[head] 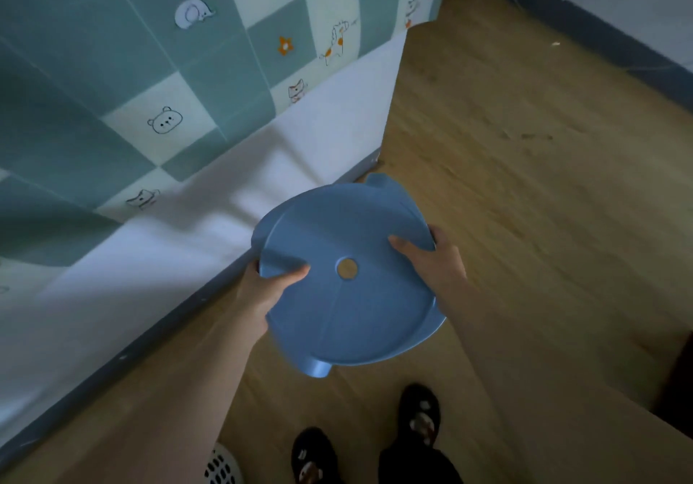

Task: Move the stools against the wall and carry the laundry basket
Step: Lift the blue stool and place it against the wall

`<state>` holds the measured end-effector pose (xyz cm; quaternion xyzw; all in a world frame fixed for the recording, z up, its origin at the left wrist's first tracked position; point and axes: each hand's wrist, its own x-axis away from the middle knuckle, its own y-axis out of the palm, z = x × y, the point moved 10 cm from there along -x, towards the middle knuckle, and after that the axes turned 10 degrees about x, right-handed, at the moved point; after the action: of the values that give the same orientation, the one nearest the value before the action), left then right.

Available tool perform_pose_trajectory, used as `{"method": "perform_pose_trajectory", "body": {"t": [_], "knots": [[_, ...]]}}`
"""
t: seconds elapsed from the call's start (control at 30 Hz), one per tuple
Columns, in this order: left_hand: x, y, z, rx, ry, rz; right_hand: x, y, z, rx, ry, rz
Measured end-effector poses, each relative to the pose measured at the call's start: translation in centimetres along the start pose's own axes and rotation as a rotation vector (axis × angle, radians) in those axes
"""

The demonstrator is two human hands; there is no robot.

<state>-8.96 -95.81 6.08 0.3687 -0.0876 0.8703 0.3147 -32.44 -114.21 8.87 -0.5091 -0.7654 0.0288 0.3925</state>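
Note:
A round blue plastic stool (348, 307) with a hole in the middle of its seat is held above the wooden floor, close to the wall on the left. My left hand (270, 284) grips the seat's left rim, thumb on top. On the opposite rim, my right hand (431, 258) holds it the same way. The stool's legs point down and are mostly hidden under the seat. A white perforated laundry basket (221, 466) shows only a corner at the bottom edge, beside my left forearm.
The wall (187, 191) on the left has teal and white checked tiles with cartoon animals above a white lower band and grey skirting. It ends at a corner (390, 115). A second wall (637, 33) runs along the top right. My feet in dark slippers (418, 416) stand below the stool.

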Motion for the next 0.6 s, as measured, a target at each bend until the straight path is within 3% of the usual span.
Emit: {"method": "perform_pose_trajectory", "body": {"t": [0.23,0.6], "knots": [[-7.6,2.3,1.7,0.137,-0.037,0.120,-11.8,2.7,-5.3,0.124,-0.049,-0.127],[-15.9,5.4,1.0,0.193,-0.038,0.311,-24.8,6.4,-7.5,0.214,-0.080,-0.278]]}}
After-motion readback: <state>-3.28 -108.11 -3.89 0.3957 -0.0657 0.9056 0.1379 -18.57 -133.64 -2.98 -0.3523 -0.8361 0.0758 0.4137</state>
